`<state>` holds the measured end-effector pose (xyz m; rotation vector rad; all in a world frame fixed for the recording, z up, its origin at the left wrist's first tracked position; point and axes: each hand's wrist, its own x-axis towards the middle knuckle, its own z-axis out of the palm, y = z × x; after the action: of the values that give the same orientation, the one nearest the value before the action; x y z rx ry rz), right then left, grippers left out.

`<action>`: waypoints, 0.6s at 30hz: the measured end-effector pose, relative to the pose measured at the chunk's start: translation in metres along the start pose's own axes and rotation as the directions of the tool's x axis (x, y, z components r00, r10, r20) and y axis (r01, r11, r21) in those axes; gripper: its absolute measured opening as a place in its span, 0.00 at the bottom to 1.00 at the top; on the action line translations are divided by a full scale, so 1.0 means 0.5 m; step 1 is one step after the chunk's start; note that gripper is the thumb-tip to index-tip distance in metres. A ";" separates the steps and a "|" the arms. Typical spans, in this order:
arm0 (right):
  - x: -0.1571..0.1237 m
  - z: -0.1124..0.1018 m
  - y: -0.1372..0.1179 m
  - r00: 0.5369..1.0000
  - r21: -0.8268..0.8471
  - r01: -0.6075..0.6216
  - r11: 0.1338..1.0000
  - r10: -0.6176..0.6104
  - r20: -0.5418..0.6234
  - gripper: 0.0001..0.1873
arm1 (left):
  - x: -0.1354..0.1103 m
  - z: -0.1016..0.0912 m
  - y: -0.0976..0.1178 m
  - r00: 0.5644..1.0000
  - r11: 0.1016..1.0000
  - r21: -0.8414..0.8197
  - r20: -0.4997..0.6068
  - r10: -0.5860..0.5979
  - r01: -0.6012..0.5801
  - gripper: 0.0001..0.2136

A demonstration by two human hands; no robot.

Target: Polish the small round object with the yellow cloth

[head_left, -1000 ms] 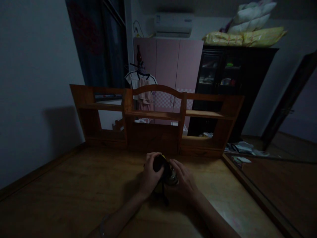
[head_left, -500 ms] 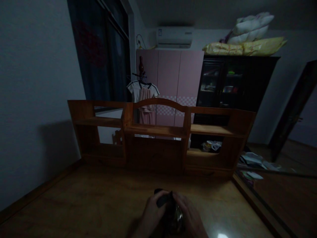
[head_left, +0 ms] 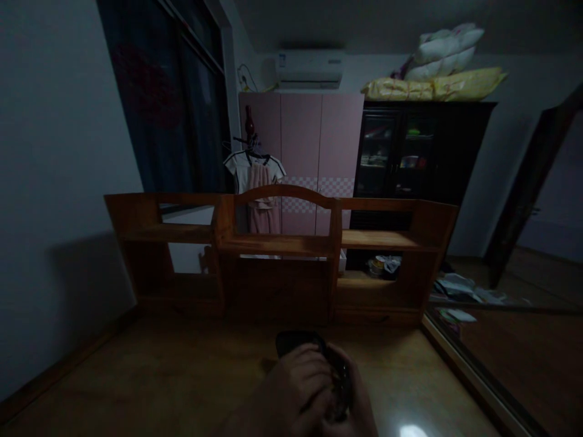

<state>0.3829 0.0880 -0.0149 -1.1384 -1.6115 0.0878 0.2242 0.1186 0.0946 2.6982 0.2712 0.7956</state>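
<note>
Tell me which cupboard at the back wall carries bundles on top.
The dark glass-door cupboard, right of the pink one; yellow and white bundles lie on its top.

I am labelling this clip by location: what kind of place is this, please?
Most likely a home bedroom: a pink wardrobe, bedding stacked on a dark cabinet, and clothes on a hanger behind the wooden desk, where the left hand and right hand hold a dark object.
</note>
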 end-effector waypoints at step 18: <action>-0.003 -0.007 0.060 0.989 0.133 -0.093 0.987 0.107 -0.103 0.33 | 0.054 -0.035 -0.051 0.979 0.970 -0.132 -0.055 0.196 -0.202 0.15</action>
<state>0.4039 0.1014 -0.0319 -1.1057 -1.4307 0.1886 0.2348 0.1537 0.1129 2.6085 -0.0460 0.8927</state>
